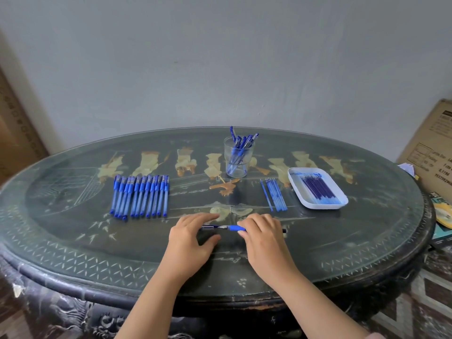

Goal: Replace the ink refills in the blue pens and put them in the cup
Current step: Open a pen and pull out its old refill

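Pen: here it is, front and centre. One blue pen lies crosswise on the table between the two hands, its metal tip bare and pointing toward the left hand.
Right hand: the right hand is over the barrel with its fingers curled down round it. The blue rubber sleeve peeks out on one side and a dark end on the other.
Left hand: the left hand has its fingers arched over a clear piece at the pen's tip end, thumb lying apart below. I cannot tell whether it actually grips.
Handling: I'd call this a light, stiff plastic tube that rolls easily on the glossy top. The rubber sleeve looks like the sure place to hold, since the smooth barrel may slip when twisted.
Refill: judging by the loose refills beyond the right hand, they are thin and probably bendy. They are best taken mid-length and fed in straight.
Fresh stock: a white tray sits far right with dark blue refills lying in it.
Waiting: a neat row of pens lies side by side beyond the left hand.
Cup: the clear cup stands upright at the back with several pens already leaning inside. It looks light and tippable, so drop pens in gently.
Writing: a cardboard box at the right edge carries print. "Packing" seems to show, and the rest is too small to read. No brand can be read on the pens.
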A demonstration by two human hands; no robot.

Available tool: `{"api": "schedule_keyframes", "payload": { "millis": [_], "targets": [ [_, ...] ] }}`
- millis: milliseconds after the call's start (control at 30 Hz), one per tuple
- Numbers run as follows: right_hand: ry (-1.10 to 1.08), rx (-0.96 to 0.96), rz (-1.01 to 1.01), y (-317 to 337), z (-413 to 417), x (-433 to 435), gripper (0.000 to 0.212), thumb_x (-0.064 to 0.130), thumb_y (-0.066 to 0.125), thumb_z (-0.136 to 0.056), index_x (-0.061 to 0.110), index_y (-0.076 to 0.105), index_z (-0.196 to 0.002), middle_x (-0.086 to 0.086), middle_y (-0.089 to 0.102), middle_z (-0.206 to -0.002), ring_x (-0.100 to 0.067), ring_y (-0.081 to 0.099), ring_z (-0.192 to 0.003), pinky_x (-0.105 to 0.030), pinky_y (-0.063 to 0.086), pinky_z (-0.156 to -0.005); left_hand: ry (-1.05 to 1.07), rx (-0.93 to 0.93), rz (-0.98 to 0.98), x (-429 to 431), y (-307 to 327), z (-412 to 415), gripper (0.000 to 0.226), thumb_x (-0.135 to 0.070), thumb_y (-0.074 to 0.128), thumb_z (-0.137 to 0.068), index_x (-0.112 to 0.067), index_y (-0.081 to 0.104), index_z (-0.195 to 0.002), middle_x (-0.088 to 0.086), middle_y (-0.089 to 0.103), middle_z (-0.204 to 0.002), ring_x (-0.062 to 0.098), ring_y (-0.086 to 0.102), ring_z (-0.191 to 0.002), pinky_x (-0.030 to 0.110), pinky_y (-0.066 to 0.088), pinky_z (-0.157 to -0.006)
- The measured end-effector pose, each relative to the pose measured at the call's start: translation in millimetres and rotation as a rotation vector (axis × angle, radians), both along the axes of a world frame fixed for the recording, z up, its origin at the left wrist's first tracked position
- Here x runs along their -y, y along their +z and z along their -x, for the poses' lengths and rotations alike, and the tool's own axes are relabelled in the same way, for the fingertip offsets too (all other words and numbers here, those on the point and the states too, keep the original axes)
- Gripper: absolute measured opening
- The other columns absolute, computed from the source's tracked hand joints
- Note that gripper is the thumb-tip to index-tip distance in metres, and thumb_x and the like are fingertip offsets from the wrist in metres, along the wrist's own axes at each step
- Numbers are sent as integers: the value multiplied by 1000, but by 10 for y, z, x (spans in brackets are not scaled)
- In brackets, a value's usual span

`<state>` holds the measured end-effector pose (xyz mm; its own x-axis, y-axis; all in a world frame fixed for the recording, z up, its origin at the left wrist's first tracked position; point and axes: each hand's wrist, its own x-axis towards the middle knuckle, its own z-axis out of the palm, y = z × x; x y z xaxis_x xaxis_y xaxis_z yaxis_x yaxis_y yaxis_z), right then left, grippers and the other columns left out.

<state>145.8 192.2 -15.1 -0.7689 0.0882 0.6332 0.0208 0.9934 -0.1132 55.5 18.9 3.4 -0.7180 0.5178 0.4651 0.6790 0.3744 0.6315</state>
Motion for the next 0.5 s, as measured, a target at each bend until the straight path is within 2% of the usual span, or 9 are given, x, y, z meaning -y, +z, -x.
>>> {"api": "schedule_keyframes", "payload": {
  "millis": [67,167,333,433,500],
  "targets": [
    [4,4,3,-2,10,1,18,25,44,-95,22,62,-96,11,58,-93,-16,52,-81,-30,44,-71,-83,-45,-16,12,15,-24,42,-20,82,-76,-33,69,-114,-25,65,-108,-3,54,-108,23,44,-95],
    [36,27,-6,-1,17,11,21,28,41,-95,24,61,-98,12,58,-93,-15,51,-81,-28,44,-70,-86,-65,-70,0,24,-36,27,-17,81,-77,-30,74,-99,-24,67,-94,-2,59,-97,24,48,-88],
    [51,25,-18,19,-3,25,22,30,39,-97,25,61,-98,14,58,-91,-12,48,-82,-27,43,-71,-47,56,-116,-9,7,-41,11,-11,76,-81,-21,74,-84,-14,68,-83,0,61,-88,7,44,-78],
    [59,9,-23,32,-7,35,22,30,40,-97,24,62,-97,14,60,-91,-12,50,-84,-27,44,-72,-45,94,-58,-14,21,-52,21,-27,62,-92,-22,68,-73,-15,62,-74,2,58,-79,12,40,-71],
    [63,-3,-7,28,0,37,21,30,42,-96,24,61,-97,13,61,-92,-13,52,-84,-28,47,-72,-61,101,-21,-13,52,-73,37,-49,49,-91,-20,71,-81,-17,60,-77,2,58,-80,16,41,-73]
  ]
}}
